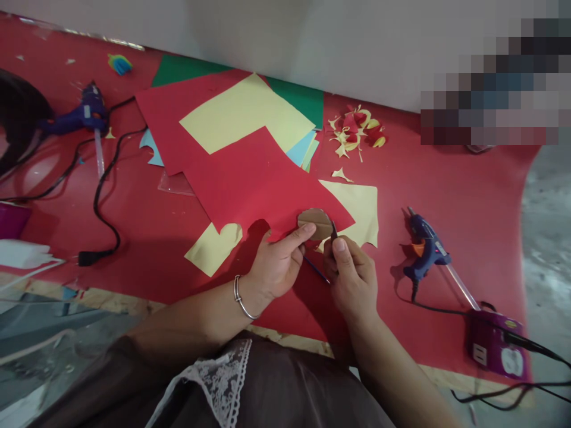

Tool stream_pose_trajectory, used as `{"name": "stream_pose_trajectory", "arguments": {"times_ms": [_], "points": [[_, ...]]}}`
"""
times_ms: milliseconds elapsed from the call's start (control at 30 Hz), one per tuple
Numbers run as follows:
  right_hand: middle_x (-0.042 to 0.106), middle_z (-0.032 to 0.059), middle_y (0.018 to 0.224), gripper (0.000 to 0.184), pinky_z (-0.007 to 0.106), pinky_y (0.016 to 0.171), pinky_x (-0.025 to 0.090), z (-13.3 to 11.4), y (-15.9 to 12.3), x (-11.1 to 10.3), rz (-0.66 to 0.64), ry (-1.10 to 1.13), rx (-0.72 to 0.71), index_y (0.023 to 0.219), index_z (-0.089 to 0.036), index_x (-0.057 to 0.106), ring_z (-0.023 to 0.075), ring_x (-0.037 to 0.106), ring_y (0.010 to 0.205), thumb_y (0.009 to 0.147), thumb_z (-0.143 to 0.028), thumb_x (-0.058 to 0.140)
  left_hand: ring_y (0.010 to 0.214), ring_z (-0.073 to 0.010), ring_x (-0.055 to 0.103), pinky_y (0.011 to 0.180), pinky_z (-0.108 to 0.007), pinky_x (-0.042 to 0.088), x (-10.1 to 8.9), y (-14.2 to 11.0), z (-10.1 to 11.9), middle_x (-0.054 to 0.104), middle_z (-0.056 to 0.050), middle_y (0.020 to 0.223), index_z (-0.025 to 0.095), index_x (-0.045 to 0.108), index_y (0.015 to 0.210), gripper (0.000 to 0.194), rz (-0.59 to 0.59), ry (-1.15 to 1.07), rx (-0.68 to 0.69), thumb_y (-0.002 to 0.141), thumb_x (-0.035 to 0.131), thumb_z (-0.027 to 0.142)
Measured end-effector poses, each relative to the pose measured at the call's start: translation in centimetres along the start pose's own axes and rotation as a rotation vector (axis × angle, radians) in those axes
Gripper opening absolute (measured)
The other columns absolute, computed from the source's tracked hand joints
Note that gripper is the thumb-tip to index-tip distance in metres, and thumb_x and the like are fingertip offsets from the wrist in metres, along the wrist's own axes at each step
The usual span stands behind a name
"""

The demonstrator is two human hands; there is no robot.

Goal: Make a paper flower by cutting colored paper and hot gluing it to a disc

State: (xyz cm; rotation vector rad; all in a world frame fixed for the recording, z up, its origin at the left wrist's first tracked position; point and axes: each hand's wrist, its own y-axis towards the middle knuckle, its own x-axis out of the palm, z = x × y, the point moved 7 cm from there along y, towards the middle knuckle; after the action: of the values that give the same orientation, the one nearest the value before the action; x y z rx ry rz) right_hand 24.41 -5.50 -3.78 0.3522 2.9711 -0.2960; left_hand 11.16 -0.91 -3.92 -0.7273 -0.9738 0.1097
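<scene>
My left hand (pixel 281 264) is closed, its thumb pressing on a round brown cardboard disc (pixel 316 221) at the near edge of a red paper sheet (pixel 259 178). My right hand (pixel 352 273) grips a slim dark pen-like tool (pixel 334 230), whose visible end meets the disc's right edge; the rest is hidden by the fingers. Between the hands, a thin blue stick (pixel 317 268) like a pen shows below the sheet. Curved notches are cut from the red sheet's near edge. Pale yellow paper pieces (pixel 213 249) lie beside and under it.
More yellow, red and green sheets (pixel 294 95) are stacked behind. Paper scraps (pixel 357 128) are heaped at the back right. A blue glue gun (pixel 428 246) lies right, its cord near a purple box (pixel 495 345). Another glue gun (pixel 91 113) and a black plug (pixel 89 257) lie left.
</scene>
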Motion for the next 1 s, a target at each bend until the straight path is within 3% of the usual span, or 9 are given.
{"name": "stream_pose_trajectory", "arguments": {"times_ms": [200,333,567,833,1000], "points": [[0.038,-0.0056,0.063,0.052,0.029,0.048,0.024,0.0,-0.1,0.0,0.005,0.087,0.043,0.078,-0.024,0.054,0.011,0.032,0.053,0.104,-0.068,0.063,0.095,-0.0136,0.08,0.107,-0.03,0.057,0.1,-0.2,0.0,0.086,0.0,0.096,0.017,0.08,0.098,0.028,-0.009,-0.021,0.035,0.076,0.088,0.001],[0.039,-0.0054,0.061,0.054,0.028,0.048,0.026,0.0,0.0,-0.2,0.009,0.0,0.005,0.076,-0.024,0.052,0.0114,0.032,0.053,0.104,-0.071,0.06,0.104,-0.0165,0.079,0.112,-0.033,0.054,-0.3,-0.2,-0.1,0.085,-0.001,0.098,0.018,0.079,0.101,0.032,0.01,-0.001,0.035,0.075,0.089,0.002],[0.041,-0.0046,0.061,0.057,0.028,0.048,0.028,0.1,0.2,-0.6,-0.001,-0.075,-0.019,0.075,-0.024,0.053,0.0113,0.034,0.053,0.104,-0.073,0.057,0.12,-0.0217,0.077,0.123,-0.038,0.049,-0.9,0.3,0.4,0.084,0.0,0.091,0.021,0.079,0.086,0.018,-0.049,0.118,0.14,0.077,0.093,0.012],[0.041,-0.0047,0.061,0.056,0.028,0.049,0.027,-0.1,0.3,-0.8,0.009,-0.092,-0.021,0.074,-0.024,0.052,0.0116,0.034,0.054,0.104,-0.071,0.059,0.125,-0.0266,0.077,0.123,-0.043,0.051,-1.8,0.6,0.1,0.086,-0.002,0.097,0.024,0.083,0.09,0.019,-0.028,0.191,0.14,0.077,0.095,0.015],[0.042,-0.0044,0.061,0.057,0.029,0.05,0.027,-0.2,0.5,-0.9,0.015,-0.105,-0.023,0.074,-0.024,0.052,0.0119,0.035,0.055,0.104,-0.071,0.059,0.131,-0.0279,0.074,0.129,-0.044,0.044,-1.6,0.8,0.4,0.087,-0.003,0.101,0.024,0.084,0.091,0.018,-0.107,0.309,0.199,0.078,0.097,0.025]]}}
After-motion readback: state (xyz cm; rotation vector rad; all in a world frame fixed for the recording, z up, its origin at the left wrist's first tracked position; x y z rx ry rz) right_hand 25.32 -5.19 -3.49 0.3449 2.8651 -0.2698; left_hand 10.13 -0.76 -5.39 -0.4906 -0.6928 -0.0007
